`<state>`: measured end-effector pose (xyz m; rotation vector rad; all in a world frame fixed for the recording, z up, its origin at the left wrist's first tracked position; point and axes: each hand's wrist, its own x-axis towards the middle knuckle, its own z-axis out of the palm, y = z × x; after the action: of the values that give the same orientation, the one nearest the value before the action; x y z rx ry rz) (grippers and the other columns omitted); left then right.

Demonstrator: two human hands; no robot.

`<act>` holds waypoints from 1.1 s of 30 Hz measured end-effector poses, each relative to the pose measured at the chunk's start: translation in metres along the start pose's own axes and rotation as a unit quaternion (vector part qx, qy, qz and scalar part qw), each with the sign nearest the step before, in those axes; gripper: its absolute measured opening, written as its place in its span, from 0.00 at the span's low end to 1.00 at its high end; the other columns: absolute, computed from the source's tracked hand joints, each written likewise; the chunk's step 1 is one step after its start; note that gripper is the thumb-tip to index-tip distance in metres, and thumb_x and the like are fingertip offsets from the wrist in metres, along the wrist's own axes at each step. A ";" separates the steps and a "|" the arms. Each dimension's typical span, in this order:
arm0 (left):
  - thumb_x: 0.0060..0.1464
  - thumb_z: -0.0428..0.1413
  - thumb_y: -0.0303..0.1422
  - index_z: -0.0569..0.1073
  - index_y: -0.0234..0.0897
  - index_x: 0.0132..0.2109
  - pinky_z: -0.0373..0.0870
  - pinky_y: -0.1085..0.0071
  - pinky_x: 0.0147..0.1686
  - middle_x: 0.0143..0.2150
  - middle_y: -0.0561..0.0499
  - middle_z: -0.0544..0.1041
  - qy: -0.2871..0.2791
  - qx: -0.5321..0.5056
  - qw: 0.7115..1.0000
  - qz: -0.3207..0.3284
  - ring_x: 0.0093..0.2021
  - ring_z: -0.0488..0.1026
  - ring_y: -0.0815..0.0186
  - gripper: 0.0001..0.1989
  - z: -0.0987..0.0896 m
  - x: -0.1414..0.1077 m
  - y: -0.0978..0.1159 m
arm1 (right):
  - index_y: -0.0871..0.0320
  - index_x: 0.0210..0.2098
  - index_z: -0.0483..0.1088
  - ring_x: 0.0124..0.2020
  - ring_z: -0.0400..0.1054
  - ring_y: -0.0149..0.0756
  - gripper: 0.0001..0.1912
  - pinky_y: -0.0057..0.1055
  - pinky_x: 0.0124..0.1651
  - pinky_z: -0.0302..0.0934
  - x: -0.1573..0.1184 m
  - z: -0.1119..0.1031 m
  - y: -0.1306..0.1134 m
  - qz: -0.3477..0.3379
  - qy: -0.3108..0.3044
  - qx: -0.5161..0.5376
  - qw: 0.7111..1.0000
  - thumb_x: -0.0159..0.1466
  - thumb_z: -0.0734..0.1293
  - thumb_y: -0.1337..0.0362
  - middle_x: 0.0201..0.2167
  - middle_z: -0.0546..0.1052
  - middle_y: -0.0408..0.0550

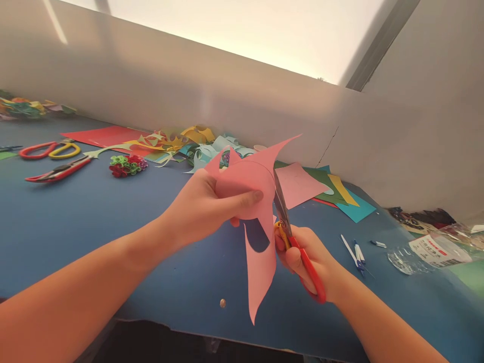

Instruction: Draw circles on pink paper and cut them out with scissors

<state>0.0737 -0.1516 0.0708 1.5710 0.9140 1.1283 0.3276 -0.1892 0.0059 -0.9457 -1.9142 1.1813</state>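
Note:
My left hand (219,199) pinches a pink sheet of paper (245,176), thumb on top and the other fingers mostly hidden beneath. Curved cuts run along the sheet, and a pointed strip of it hangs down below. In my right hand (302,252) is a pair of scissors (312,275) with red and yellow handles, my fingers around the grips. The blades stand upright against the right edge of the pink paper. Both hands are above the blue table (181,292).
Colourful paper scraps (198,133) lie along the wall beside a red sheet (108,136). Pliers (60,171), other scissors (51,149) and a curled paper cluster (127,165) sit left. At right are coloured sheets (355,204), pens (351,252) and a clear plastic bottle (427,252).

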 end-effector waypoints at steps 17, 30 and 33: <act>0.63 0.68 0.32 0.83 0.38 0.31 0.75 0.85 0.25 0.28 0.58 0.80 -0.062 -0.093 0.993 0.024 0.28 0.75 0.76 0.10 0.006 -0.001 -0.004 | 0.55 0.38 0.67 0.29 0.47 0.33 0.33 0.33 0.30 0.46 0.000 0.001 -0.002 0.004 -0.004 -0.031 1.000 0.71 0.61 0.28 0.28 0.59 0.39; 0.65 0.67 0.34 0.84 0.37 0.35 0.76 0.84 0.28 0.30 0.58 0.83 -0.067 -0.105 0.992 0.034 0.29 0.77 0.75 0.09 0.007 0.001 -0.011 | 0.55 0.38 0.66 0.27 0.42 0.31 0.36 0.32 0.27 0.41 0.000 0.005 -0.006 0.053 0.009 -0.013 0.998 0.67 0.62 0.25 0.26 0.54 0.35; 0.65 0.67 0.34 0.83 0.37 0.33 0.75 0.84 0.28 0.29 0.57 0.83 -0.071 -0.099 0.992 0.042 0.29 0.78 0.75 0.10 0.006 0.001 -0.011 | 0.55 0.39 0.67 0.27 0.41 0.30 0.35 0.32 0.27 0.40 0.000 0.004 -0.004 0.051 -0.002 0.008 0.999 0.68 0.63 0.27 0.26 0.54 0.35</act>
<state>0.0796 -0.1492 0.0599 1.5148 0.6275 1.1143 0.3232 -0.1924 0.0085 -1.0447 -1.8749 1.2557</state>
